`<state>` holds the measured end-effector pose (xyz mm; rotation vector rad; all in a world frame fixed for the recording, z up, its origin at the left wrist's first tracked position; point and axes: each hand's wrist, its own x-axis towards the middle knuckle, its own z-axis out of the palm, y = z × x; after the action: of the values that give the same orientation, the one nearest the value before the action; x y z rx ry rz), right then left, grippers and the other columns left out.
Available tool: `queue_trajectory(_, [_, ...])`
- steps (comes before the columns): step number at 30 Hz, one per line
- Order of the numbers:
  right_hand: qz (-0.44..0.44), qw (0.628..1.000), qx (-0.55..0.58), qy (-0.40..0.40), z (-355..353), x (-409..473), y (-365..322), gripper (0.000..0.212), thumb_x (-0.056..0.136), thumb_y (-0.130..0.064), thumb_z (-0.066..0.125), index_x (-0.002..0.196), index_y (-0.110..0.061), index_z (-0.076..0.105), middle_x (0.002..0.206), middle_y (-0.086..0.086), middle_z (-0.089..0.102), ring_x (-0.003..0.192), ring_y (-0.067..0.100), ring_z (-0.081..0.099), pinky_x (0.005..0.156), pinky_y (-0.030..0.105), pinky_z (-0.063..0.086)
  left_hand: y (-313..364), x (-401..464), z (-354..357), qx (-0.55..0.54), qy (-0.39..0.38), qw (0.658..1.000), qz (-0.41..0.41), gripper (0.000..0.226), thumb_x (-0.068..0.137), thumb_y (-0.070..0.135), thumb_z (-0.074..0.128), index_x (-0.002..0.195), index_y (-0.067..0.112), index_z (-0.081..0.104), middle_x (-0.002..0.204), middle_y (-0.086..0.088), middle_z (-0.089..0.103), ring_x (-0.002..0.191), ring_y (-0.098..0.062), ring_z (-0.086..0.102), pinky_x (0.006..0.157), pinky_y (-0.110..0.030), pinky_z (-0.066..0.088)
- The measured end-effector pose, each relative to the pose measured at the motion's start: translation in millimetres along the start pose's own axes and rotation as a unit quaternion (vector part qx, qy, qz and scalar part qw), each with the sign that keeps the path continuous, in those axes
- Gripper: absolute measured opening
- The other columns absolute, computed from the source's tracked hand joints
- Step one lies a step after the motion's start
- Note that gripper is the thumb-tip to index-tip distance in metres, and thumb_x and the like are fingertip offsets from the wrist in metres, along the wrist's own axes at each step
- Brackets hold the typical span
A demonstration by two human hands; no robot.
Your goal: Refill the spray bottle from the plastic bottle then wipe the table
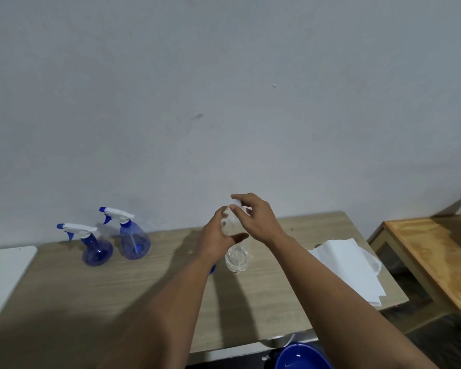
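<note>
A clear plastic bottle (236,258) stands upright on the wooden table (144,283) near its middle. My left hand (218,237) is wrapped around the bottle's upper body. My right hand (253,218) pinches the white cap (235,201) at the bottle's top. Two blue spray bottles with white and blue trigger heads stand at the back left: one (96,247) nearer the left, the other (133,239) just right of it and closer to the wall. A white cloth (349,267) lies flat at the table's right end.
A white board (3,272) sits at the left edge. A second, orange-brown wooden table (437,251) stands to the right across a gap. A blue basin (301,358) is on the floor below the front edge. A small blue thing (212,269) peeks from behind my left forearm.
</note>
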<state>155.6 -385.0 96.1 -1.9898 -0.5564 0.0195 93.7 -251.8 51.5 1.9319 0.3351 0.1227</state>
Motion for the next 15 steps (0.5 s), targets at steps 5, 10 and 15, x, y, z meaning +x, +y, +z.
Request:
queue_trajectory(5, [0.009, 0.997, -0.028, 0.066, 7.2, -1.1, 2.5, 0.023, 0.090, -0.038, 0.079, 0.095, -0.020, 0.065, 0.095, -0.011, 0.070, 0.094, 0.008, 0.068, 0.086, 0.038, 0.058, 2.1, -2.8, 5.8, 0.011, 0.004, 1.000, -0.001, 0.095, 0.050, 0.068, 0.082, 0.134, 0.050, 0.040, 0.128, 0.028, 0.055, 0.121, -0.003, 0.057, 0.102, -0.040, 0.051])
queue_trajectory(10, [0.019, 0.995, -0.017, 0.099, 17.2, -1.2, 6.3, 0.034, 0.084, -0.044, 0.083, 0.099, -0.022, 0.062, 0.093, -0.010, 0.067, 0.090, 0.008, 0.065, 0.083, 0.024, 0.055, 0.7, -5.8, 8.1, 0.015, 0.021, 1.000, -0.006, 0.094, 0.051, 0.067, 0.079, 0.134, 0.048, 0.040, 0.133, 0.027, 0.056, 0.122, 0.000, 0.056, 0.100, -0.041, 0.052])
queue_trajectory(15, [-0.024, 0.999, 0.012, 0.045, 14.3, -5.8, 15.5, 0.024, 0.096, -0.031, 0.074, 0.119, -0.023, 0.070, 0.114, -0.007, 0.064, 0.106, 0.005, 0.064, 0.093, 0.026, 0.051, 1.3, -6.2, 7.3, 0.017, 0.018, 1.000, 0.003, 0.090, 0.049, 0.069, 0.075, 0.131, 0.050, 0.042, 0.133, 0.025, 0.055, 0.122, -0.003, 0.057, 0.102, -0.041, 0.051])
